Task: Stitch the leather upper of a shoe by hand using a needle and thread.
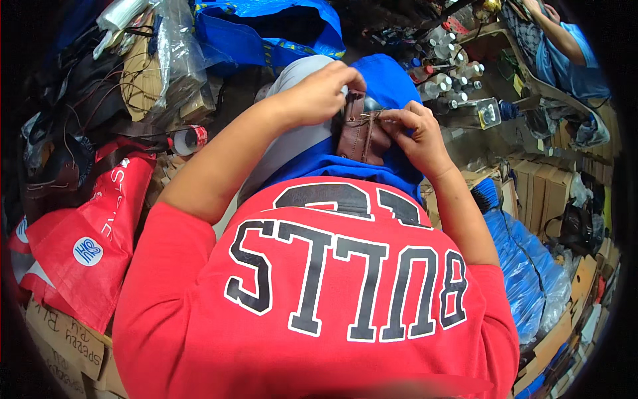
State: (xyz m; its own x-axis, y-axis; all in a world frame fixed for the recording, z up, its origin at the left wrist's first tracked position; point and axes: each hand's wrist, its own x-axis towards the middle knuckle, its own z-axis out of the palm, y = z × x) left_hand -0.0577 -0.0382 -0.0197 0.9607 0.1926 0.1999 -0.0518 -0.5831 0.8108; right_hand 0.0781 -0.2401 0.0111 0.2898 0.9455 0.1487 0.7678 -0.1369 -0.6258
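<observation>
A brown leather piece [359, 137] with stitched seams, like part of a shoe, lies on my lap against blue cloth [389, 83]. My left hand [324, 93] is at its far end, fingers curled down over the edge; the fingertips are partly hidden. Something small and white shows at those fingers. My right hand [417, 135] is at the right side of the leather, thumb and forefinger pinched together by a thin dark strand that crosses it. What exactly sits in that pinch is too small to make out. A dark rounded surface shows just beyond the leather.
A blue bag [266, 33] stands open ahead. Several plastic bottles [452, 80] are grouped at the far right, near another person's arm [558, 36]. A red bag [100, 233] and a cardboard box [66, 346] lie left. Blue plastic wrapping [522, 266] and cardboard crowd the right.
</observation>
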